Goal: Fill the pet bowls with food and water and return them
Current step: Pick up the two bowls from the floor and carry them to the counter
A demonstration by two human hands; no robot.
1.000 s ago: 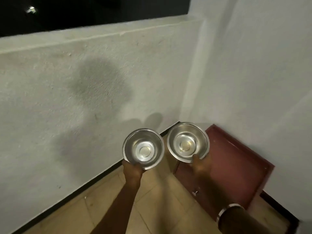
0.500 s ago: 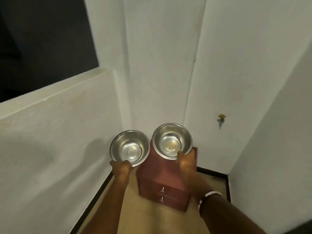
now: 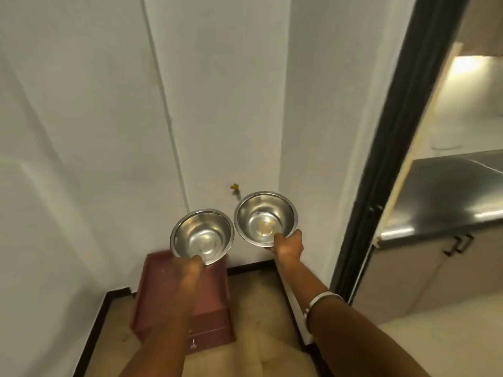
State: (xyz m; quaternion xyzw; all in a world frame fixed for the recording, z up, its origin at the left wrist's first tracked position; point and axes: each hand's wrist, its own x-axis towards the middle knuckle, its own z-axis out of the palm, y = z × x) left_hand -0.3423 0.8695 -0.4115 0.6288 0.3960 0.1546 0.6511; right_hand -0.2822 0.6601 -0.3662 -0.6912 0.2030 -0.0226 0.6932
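I hold two shiny steel pet bowls out in front of me, side by side and a little apart. My left hand (image 3: 192, 269) pinches the near rim of the left bowl (image 3: 202, 235), thumb on the inside. The right bowl (image 3: 265, 217) sits slightly higher, and my right hand (image 3: 288, 244) grips its near rim with the thumb inside. Both bowls tilt toward me and hold no food or water; the right one has a faint yellowish smear on its bottom.
A low maroon drawer unit (image 3: 212, 303) stands on the tiled floor against the white wall, under the left bowl. A small yellow tap (image 3: 234, 187) juts from the wall. To the right, a dark door frame (image 3: 381, 170) opens onto a kitchen counter (image 3: 446, 202).
The view has swung to the right, from the balcony parapet to the wall corner and now the kitchen doorway. Both hands keep the same hold on the bowls.
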